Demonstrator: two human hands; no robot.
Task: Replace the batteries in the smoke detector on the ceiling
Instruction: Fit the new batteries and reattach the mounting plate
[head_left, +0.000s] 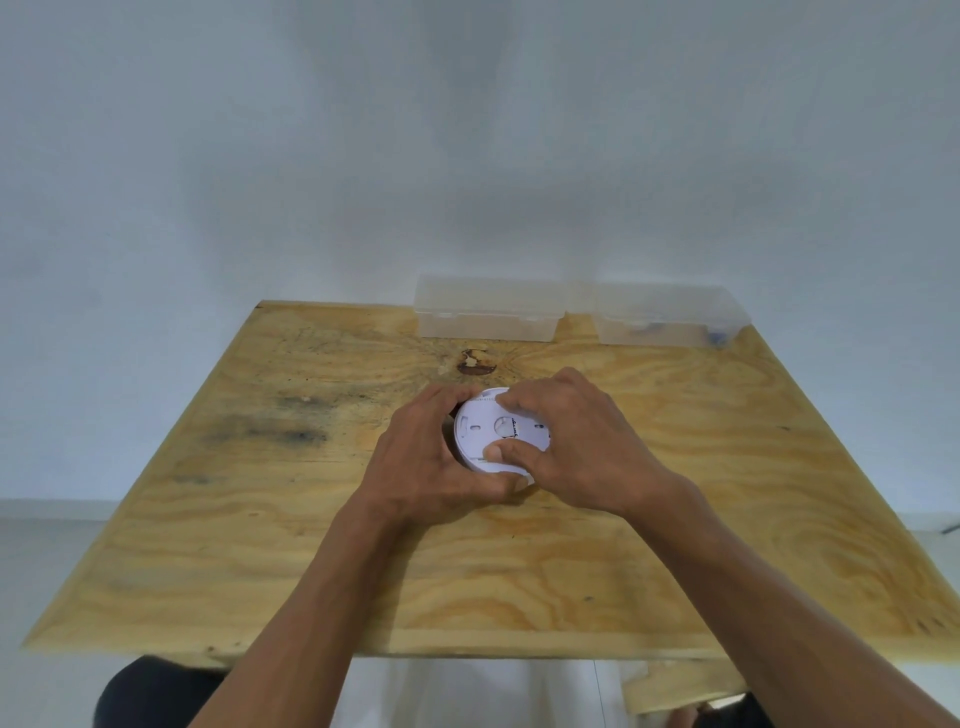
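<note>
A round white smoke detector (485, 434) is held just above the middle of a plywood table (260, 519), its flat back plate with slots and a centre hole facing me. My left hand (431, 457) wraps around its left rim and underside. From the right, my right hand (576, 441) grips it with fingers over the top edge and the thumb pressed on the back plate. No batteries can be seen.
Two clear plastic boxes stand at the table's far edge against the white wall: one (488, 312) closed, the other (670, 317) with small dark items inside. A dark knot (475, 361) marks the wood behind the detector.
</note>
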